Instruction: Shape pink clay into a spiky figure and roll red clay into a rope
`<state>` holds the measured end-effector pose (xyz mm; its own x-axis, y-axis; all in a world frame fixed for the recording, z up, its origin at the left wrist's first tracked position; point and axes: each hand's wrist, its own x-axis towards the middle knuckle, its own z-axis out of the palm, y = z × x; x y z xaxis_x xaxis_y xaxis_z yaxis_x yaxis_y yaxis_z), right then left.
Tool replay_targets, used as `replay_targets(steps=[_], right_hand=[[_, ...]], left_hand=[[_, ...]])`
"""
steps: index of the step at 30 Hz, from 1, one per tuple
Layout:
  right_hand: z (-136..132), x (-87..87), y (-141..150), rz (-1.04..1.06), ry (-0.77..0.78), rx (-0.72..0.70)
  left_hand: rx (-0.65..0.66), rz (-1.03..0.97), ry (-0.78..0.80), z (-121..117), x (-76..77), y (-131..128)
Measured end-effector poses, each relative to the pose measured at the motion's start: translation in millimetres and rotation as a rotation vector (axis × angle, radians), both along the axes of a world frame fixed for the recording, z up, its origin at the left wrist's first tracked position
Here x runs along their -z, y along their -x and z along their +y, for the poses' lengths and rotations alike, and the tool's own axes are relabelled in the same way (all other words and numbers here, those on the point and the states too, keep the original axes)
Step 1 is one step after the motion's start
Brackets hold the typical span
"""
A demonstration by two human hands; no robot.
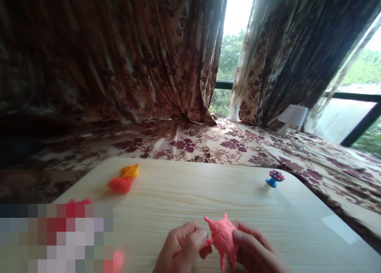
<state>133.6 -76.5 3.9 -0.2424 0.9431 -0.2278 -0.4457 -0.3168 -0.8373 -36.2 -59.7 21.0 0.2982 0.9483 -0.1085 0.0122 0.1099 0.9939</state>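
Between my hands is a lump of pink modelling clay (222, 236), rough on top, with several thin points sticking out around its edge. My left hand (186, 245) pinches a small pink nub on its left side between thumb and fingers. The right side of the lump is gripped by my right hand (257, 245), thumb on top and fingers partly hidden beneath. Both hands are just above the near part of the pale wooden table (184, 193).
Orange-yellow clay (129, 170) and red clay (120, 184) lie at the table's far left. A blue clay piece with red dots (275, 178) stands far right. Pink clay (118, 260) shows beside a pixelated area. Behind are floral curtains (166, 58) and a white lamp (293, 116).
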Motion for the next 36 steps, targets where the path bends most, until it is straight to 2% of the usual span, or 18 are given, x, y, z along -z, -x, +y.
replay_targets(steps=[3, 7, 11, 16, 19, 26, 32, 36], right_hand=[[0.6, 2.2, -0.5, -0.022, -0.025, -0.035], [-1.2, -2.2, 0.1, -0.032, 0.025, -0.003], [-2.2, -3.8, -1.3, -0.07, -0.002, -0.011], [-0.9, -0.2, -4.5, -0.287, -0.139, -0.094], [-0.8, -2.2, -3.1, -0.366, -0.203, -0.092], [-0.6, -4.5, -1.6, -0.295, -0.183, -0.131], [-0.5, -2.8, -2.2, -0.258, -0.166, -0.097], [-1.0, -4.0, -0.2, -0.18, -0.15, -0.086]], left_hand=[[0.008, -0.028, 0.015, -0.9, -2.6, -1.2], [0.066, 0.0, 0.004, 0.2, 6.4, -2.3], [0.031, -0.044, 0.009, 2.6, 12.5, -1.6], [0.106, -0.193, 0.095, -0.2, 1.6, -2.3], [0.094, -0.215, 0.111, -3.8, -5.1, -3.5], [0.093, -0.166, 0.135, -1.5, 0.7, -4.2], [0.077, -0.23, 0.158, -3.7, -0.6, -3.3], [0.13, -0.216, 0.184, -3.7, 5.7, -2.5]])
